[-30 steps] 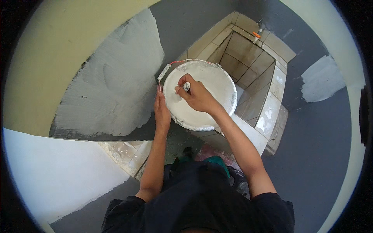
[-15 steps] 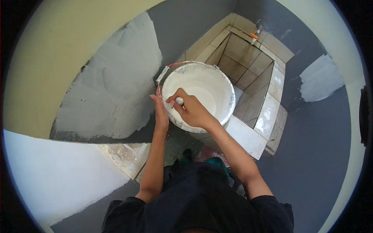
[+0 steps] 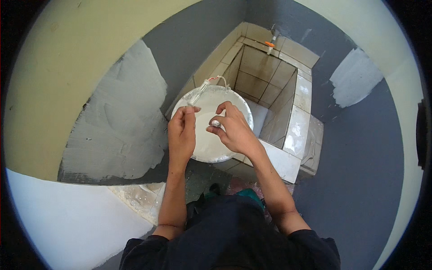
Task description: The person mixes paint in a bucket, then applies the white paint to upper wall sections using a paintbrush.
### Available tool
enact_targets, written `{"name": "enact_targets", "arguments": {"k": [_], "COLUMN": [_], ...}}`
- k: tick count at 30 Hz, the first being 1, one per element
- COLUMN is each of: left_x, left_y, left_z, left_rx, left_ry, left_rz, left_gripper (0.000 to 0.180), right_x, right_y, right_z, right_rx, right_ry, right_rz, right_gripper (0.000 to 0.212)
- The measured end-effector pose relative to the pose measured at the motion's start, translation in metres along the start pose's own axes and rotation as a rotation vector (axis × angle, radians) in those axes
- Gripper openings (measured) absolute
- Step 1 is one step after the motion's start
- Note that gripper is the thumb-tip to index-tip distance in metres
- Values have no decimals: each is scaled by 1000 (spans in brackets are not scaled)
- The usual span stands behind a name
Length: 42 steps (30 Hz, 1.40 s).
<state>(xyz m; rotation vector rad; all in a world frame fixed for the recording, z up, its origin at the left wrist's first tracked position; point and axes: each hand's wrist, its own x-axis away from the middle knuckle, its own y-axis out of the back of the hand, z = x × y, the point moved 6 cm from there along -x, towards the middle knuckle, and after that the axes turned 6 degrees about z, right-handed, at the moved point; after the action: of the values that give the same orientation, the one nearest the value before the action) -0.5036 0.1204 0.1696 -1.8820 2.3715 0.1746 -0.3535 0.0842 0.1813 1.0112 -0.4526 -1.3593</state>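
A round bucket (image 3: 246, 110) with a paint-smeared rim holds white paint, or something like it. Its wire handle has a pale grip (image 3: 198, 93) and a red stretch, and stands raised over the left of the opening. My left hand (image 3: 181, 135) is closed, its thumb and fingers pinched on the handle just below the grip. Above the bucket's right half, my right hand (image 3: 237, 130) curls around a tool handle (image 3: 216, 123) with a rounded, white-smeared end. The rest of that tool is hidden under the hand.
Right of the bucket stands a tiled basin (image 3: 297, 130), with an orange-handled tap (image 3: 270, 44) at its far end. Pale patches (image 3: 119, 117) mark the grey wall at left, another (image 3: 355, 78) the right wall. A white ledge (image 3: 67, 211) is at lower left.
My left hand has gone from the bucket's left side to its handle, which is now raised. My right hand has lifted its tool and moved slightly right. The view has shifted.
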Motion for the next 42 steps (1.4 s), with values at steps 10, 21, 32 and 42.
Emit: {"name": "enact_targets", "arguments": {"k": [10, 21, 32, 42], "left_x": [-20, 69, 278, 413], "left_y": [-139, -425, -829, -1096], "left_z": [-32, -88, -143, -156], "left_rx": [-109, -89, 109, 184], "left_ry": [107, 51, 128, 182], "left_rz": [248, 401, 505, 682], "left_gripper": [37, 31, 30, 30], "right_x": [80, 295, 685, 919], "right_y": [43, 231, 476, 599], "right_z": [-61, -187, -327, -421], "right_rx": [-110, -140, -263, -192], "right_ry": [-112, -181, -214, -396], "right_rz": [-66, -323, -485, -606], "right_gripper": [20, 21, 21, 18]}}
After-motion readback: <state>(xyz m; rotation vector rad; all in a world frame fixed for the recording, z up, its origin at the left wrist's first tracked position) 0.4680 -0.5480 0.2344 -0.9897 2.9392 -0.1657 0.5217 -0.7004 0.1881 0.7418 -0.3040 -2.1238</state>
